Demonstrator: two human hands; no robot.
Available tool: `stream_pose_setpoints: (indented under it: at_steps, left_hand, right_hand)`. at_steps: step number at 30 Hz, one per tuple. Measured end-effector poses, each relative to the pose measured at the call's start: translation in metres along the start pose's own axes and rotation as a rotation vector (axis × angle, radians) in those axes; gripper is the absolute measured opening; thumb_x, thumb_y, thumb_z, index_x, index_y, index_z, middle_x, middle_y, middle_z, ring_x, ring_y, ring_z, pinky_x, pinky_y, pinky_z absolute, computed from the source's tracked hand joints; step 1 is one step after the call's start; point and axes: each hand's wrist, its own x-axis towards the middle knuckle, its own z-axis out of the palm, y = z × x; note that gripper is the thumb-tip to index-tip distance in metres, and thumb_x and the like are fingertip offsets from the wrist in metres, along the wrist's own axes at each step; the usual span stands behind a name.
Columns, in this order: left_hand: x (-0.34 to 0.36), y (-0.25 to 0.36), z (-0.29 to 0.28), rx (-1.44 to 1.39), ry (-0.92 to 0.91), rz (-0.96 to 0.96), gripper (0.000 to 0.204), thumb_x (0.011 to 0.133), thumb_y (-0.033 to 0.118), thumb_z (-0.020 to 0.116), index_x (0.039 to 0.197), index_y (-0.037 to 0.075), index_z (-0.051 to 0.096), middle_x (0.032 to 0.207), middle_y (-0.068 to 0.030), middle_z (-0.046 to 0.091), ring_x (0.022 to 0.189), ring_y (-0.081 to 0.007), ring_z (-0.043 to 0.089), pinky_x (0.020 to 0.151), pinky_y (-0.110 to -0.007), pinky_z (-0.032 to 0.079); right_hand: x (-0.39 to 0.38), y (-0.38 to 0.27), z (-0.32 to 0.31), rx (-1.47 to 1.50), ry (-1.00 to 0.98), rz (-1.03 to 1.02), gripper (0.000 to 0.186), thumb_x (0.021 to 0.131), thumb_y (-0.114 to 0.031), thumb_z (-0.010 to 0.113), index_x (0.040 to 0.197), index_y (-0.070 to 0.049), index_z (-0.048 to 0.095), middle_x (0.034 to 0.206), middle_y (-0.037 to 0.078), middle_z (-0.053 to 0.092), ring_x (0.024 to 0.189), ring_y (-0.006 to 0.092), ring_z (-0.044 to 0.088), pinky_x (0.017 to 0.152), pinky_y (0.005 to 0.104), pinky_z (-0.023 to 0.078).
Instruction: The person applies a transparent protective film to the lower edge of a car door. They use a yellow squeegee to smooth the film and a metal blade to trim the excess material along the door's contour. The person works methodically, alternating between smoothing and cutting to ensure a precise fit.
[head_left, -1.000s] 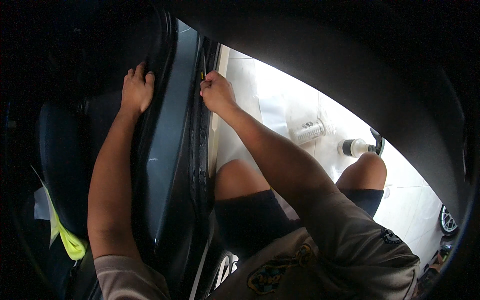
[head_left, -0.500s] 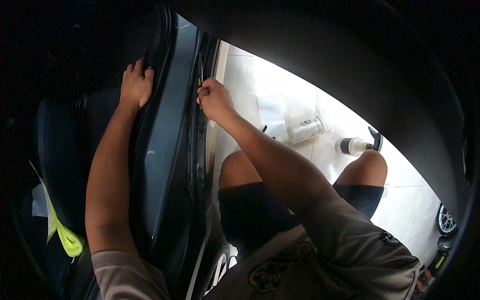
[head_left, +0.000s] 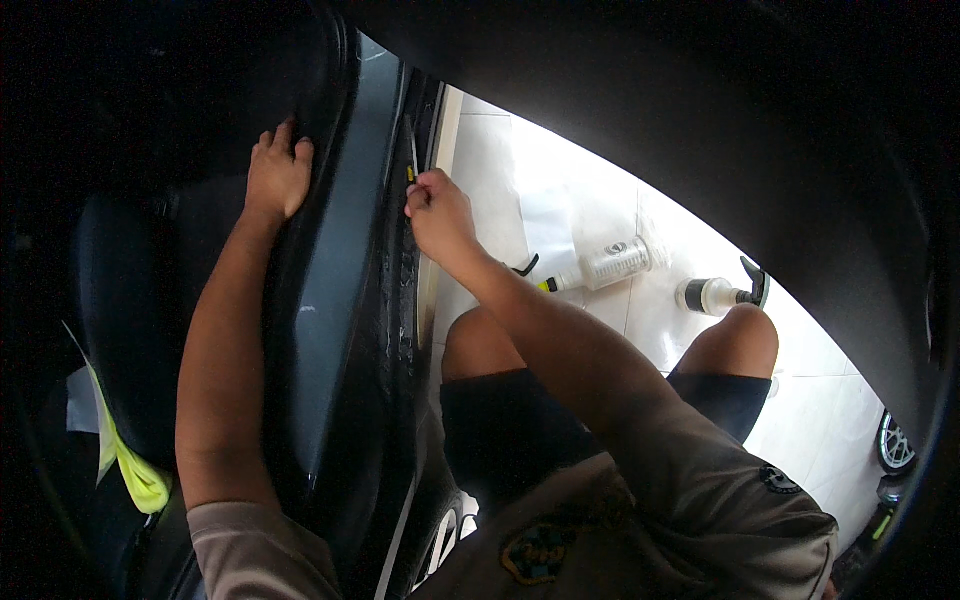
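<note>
My right hand (head_left: 442,215) is closed round a slim utility knife (head_left: 411,172) with a yellow part by the fingers. Its thin pale blade points away from me along the dark outer edge strip of the car's door sill (head_left: 345,250). Whether the tip touches the strip, I cannot tell. Farther left, my left hand (head_left: 280,180) rests on the dark interior beside the sill, fingers stretched forward and apart, holding nothing. The far fingertips fade into shadow.
Two clear spray bottles (head_left: 615,262) (head_left: 708,295) lie on the pale tiled floor (head_left: 590,150), right of the sill. A dark car panel (head_left: 800,170) arches over the right side. At lower left, a yellow cloth (head_left: 143,487) lies by the dark seat (head_left: 120,300).
My right hand has drawn back slightly toward me along the sill's edge with the utility knife. My left hand stays in place on the interior; the whole view has shifted a little.
</note>
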Motion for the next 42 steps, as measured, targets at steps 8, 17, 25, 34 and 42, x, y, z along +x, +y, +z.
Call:
stream_pose_setpoints:
  at_steps: [8, 17, 25, 34, 42]
  left_hand:
    - [-0.003, 0.001, -0.005, -0.031, -0.029, 0.004, 0.055, 0.098, 0.034, 0.038, 0.147, 0.008, 0.037, 0.143, -0.0196, 0.043, 0.133, -0.0313, 0.041, 0.114, -0.042, 0.033]
    - [-0.005, 0.001, -0.006, 0.003, -0.021, -0.032, 0.054, 0.099, 0.035, 0.038, 0.147, 0.011, 0.036, 0.142, -0.0177, 0.044, 0.134, -0.0294, 0.041, 0.115, -0.041, 0.032]
    - [-0.006, 0.003, -0.009, -0.016, -0.034, -0.019, 0.054, 0.099, 0.035, 0.038, 0.148, 0.011, 0.036, 0.144, -0.0182, 0.042, 0.135, -0.0293, 0.04, 0.115, -0.041, 0.032]
    - [-0.005, 0.003, -0.009, -0.024, -0.052, -0.011, 0.054, 0.099, 0.034, 0.037, 0.148, 0.01, 0.036, 0.145, -0.0188, 0.041, 0.136, -0.0298, 0.039, 0.115, -0.041, 0.031]
    - [-0.002, -0.008, 0.0, 0.008, -0.007, -0.005, 0.053, 0.099, 0.034, 0.037, 0.147, 0.011, 0.037, 0.144, -0.0192, 0.042, 0.135, -0.0305, 0.039, 0.115, -0.042, 0.031]
  right_hand:
    - [0.042, -0.003, 0.009, -0.049, 0.051, -0.029, 0.022, 0.092, -0.021, 0.054, 0.101, -0.001, 0.058, 0.089, 0.025, 0.066, 0.087, 0.045, 0.064, 0.077, 0.0509, 0.05]
    - [0.044, -0.008, 0.012, -0.078, 0.036, -0.01, 0.02, 0.092, -0.019, 0.053, 0.102, -0.002, 0.059, 0.092, 0.025, 0.066, 0.09, 0.0443, 0.064, 0.078, 0.05, 0.05]
    - [0.048, -0.002, 0.014, -0.057, 0.04, -0.017, 0.02, 0.092, -0.018, 0.053, 0.103, -0.003, 0.059, 0.094, 0.024, 0.067, 0.091, 0.0437, 0.064, 0.078, 0.0491, 0.05]
    - [0.047, -0.007, 0.01, -0.091, 0.038, -0.009, 0.018, 0.092, -0.017, 0.052, 0.1, -0.003, 0.059, 0.093, 0.023, 0.067, 0.091, 0.0421, 0.065, 0.078, 0.0486, 0.05]
    - [0.049, -0.005, 0.016, -0.116, 0.057, -0.054, 0.019, 0.093, -0.012, 0.05, 0.097, 0.003, 0.06, 0.079, 0.014, 0.068, 0.072, 0.0257, 0.067, 0.07, 0.0365, 0.052]
